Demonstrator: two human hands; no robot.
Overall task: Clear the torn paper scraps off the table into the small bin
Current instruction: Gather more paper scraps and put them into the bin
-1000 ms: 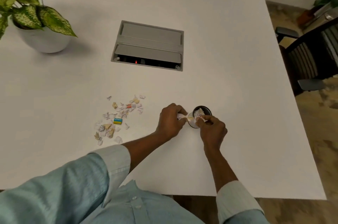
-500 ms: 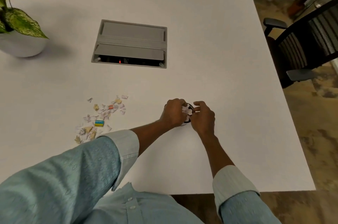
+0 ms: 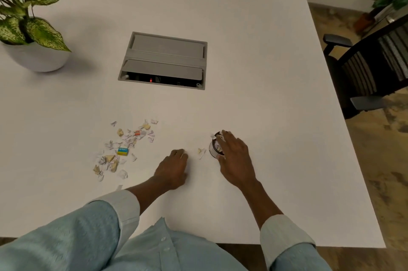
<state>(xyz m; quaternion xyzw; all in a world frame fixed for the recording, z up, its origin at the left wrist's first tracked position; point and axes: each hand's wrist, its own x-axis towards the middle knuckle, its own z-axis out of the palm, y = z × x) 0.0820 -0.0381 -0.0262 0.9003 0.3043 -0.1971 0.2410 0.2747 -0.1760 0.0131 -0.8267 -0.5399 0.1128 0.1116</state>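
My right hand (image 3: 235, 158) is lying open over the small bin (image 3: 215, 148), already holding some scraps. My left hand (image 3: 173, 170) is curled, grip unclear. The big scrap pile (image 3: 123, 149) is waiting on the worktop (image 3: 254, 71).

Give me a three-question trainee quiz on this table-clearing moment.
1. True or false: the small bin already holds paper.
2. Which hand touches the bin: A) left hand B) right hand?
3. Fill in: the main pile of scraps lies to the ___ of the left hand.

Key: 1 true; 2 B; 3 left. A couple of loose scraps also lie between the hands, beside the bin.
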